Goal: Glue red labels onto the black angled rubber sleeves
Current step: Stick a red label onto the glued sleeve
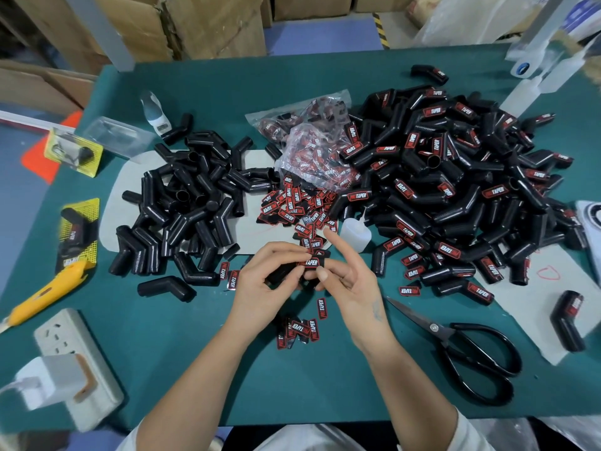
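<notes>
My left hand [261, 281] and my right hand [349, 281] together hold one black angled rubber sleeve [284, 271] just above the green table. A red label [311, 262] lies on the sleeve's end, with my right thumb and left fingertips pressed against it. A pile of plain sleeves [185, 203] lies to the left. A larger pile of labelled sleeves [455, 190] fills the right. Loose red labels [296, 209] are heaped in the middle, and a few more labels [300, 330] lie under my wrists. A small white glue bottle [356, 234] lies just beyond my right hand.
Black scissors [468, 349] lie at the right front. A yellow utility knife [48, 291] and a power strip [68, 362] with a charger are at the left front. A plastic bag of labels [309, 141] sits behind the heap. Cardboard boxes [195, 24] stand beyond the table.
</notes>
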Motion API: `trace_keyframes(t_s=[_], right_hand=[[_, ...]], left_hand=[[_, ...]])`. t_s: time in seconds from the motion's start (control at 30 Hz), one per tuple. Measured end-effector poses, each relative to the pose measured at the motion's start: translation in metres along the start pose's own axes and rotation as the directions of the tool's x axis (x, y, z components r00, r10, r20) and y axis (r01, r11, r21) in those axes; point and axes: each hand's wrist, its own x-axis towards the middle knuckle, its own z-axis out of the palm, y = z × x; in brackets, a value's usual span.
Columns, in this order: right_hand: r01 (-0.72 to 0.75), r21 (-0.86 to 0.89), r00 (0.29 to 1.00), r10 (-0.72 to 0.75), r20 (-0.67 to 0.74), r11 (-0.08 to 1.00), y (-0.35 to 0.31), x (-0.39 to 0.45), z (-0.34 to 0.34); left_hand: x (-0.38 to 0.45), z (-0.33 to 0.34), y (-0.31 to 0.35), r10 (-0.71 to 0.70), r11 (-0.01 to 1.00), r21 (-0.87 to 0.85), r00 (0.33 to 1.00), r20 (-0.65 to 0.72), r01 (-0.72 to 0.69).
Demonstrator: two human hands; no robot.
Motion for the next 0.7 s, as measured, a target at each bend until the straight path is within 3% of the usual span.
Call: trace_keyframes(t_s=[0.23, 0.4, 0.7], right_hand=[[0.022, -0.034, 1.000, -0.022, 0.014, 0.999, -0.001, 0.002, -0.001], [0.015, -0.009, 1.000, -0.015, 0.002, 1.000, 0.002, 0.001, -0.001], [0.058, -0.072, 0.998, -0.059, -0.006, 0.996, 0.003, 0.001, -0.002]], left_hand=[[-0.001, 0.001, 0.006, -0.025, 0.996, -0.086, 0.999, -0.033, 0.023], [-0.002, 0.003, 0.012, 0.038, 0.998, -0.050, 0.998, -0.057, -0.041], [-0.004, 0.004, 0.009, -0.011, 0.996, -0.086, 0.998, -0.067, 0.006]])
